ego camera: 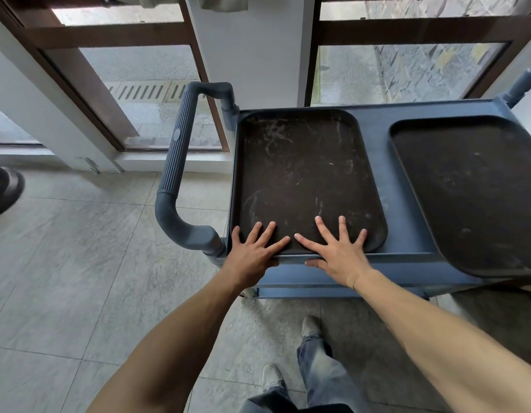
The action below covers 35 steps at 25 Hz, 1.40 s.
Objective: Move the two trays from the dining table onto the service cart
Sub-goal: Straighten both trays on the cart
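Observation:
Two dark brown trays lie on the top shelf of the blue service cart point(380, 180). The left tray point(303, 171) is scuffed and lies flat at the cart's left end. The right tray point(472, 192) sits beside it and overhangs the cart's near edge. My left hand point(252, 251) rests with fingers spread on the left tray's near left corner, thumb at the cart's edge. My right hand point(335, 248) lies flat, fingers spread, on the same tray's near rim, thumb under the cart's lip. Neither hand holds anything.
The cart's ribbed blue handle point(177, 162) sticks out to the left. Behind the cart are wood-framed glass doors point(133, 84) and a white pillar point(264, 49). Pale floor tiles point(79, 263) spread to the left. A dark round base point(5, 189) stands at far left.

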Each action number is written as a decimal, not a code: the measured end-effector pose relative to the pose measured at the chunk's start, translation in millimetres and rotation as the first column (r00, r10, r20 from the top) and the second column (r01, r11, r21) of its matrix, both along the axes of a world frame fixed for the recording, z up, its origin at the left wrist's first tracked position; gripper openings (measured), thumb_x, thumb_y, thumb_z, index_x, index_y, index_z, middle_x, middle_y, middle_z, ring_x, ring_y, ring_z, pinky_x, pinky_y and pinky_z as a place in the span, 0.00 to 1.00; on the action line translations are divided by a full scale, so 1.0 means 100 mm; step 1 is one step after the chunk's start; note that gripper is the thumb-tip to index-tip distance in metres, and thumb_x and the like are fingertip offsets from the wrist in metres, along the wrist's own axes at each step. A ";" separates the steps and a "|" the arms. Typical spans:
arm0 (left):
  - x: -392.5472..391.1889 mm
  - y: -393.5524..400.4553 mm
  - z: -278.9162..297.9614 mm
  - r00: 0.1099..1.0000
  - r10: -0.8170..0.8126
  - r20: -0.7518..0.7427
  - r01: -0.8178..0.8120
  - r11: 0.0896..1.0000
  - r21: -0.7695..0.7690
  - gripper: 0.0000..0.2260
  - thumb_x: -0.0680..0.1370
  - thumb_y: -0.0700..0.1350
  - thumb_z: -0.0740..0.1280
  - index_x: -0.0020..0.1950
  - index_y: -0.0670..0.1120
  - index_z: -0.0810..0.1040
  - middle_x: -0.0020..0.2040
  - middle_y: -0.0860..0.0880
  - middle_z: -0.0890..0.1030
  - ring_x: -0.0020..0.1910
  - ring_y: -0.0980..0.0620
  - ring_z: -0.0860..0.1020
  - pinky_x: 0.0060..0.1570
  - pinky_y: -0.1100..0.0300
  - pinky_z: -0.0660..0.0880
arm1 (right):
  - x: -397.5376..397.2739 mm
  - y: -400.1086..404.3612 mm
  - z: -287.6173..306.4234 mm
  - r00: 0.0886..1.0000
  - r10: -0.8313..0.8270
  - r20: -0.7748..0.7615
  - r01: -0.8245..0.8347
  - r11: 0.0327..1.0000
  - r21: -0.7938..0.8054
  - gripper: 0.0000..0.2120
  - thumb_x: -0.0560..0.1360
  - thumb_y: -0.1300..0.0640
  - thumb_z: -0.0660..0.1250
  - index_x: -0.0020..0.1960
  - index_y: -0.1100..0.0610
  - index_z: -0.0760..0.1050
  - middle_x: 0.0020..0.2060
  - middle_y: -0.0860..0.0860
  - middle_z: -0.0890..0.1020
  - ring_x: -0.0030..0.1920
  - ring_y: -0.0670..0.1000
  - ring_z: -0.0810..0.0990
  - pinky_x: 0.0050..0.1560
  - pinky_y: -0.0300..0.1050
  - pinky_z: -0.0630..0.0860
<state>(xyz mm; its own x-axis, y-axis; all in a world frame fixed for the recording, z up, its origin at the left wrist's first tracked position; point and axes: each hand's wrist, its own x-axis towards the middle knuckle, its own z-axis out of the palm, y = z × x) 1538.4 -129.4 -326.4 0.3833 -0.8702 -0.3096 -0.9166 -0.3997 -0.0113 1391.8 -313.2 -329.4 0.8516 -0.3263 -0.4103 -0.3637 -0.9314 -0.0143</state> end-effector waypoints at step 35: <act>-0.25 0.36 0.44 0.984 0.101 -0.146 -0.113 0.991 -0.074 0.38 0.75 0.71 0.55 0.80 0.57 0.49 0.81 0.48 0.52 0.79 0.45 0.48 0.75 0.41 0.45 | -0.69 0.26 0.69 0.974 -0.222 0.046 0.224 0.973 -0.049 0.37 0.75 0.27 0.47 0.80 0.40 0.45 0.81 0.48 0.49 0.80 0.57 0.44 0.73 0.69 0.46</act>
